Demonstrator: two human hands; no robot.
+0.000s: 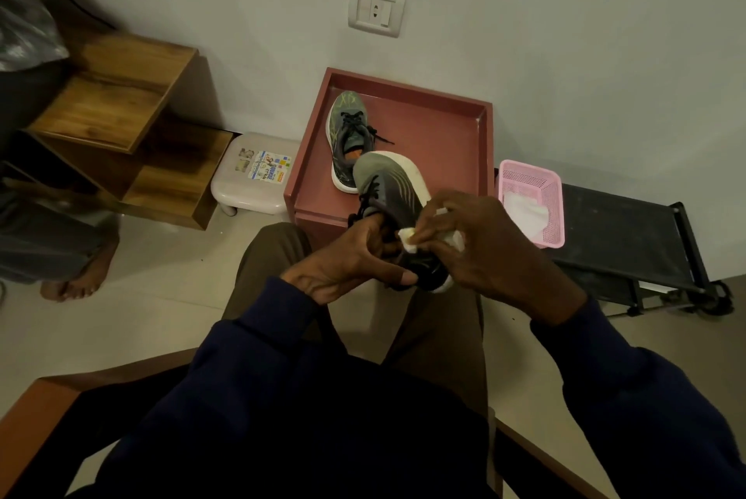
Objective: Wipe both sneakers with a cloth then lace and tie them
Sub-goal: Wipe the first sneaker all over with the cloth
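A grey-green sneaker (387, 184) with a white sole is held over my lap, toe pointing away, tilted on its side. My left hand (347, 260) grips it at the heel and collar, thumb under the heel. My right hand (480, 244) holds a white cloth (407, 240) pressed against the sneaker's side near the heel. The second sneaker (349, 127), with dark laces, stands upright on the reddish tray-top table (444, 127), just beyond the held one.
A pink mesh basket (545, 192) holding a white cloth (524, 212) sits on a black rack (629, 232) at the right. A small white stool (242, 192) and wooden shelves (121, 127) stand left. Another person's bare foot (80, 280) is on the floor at far left.
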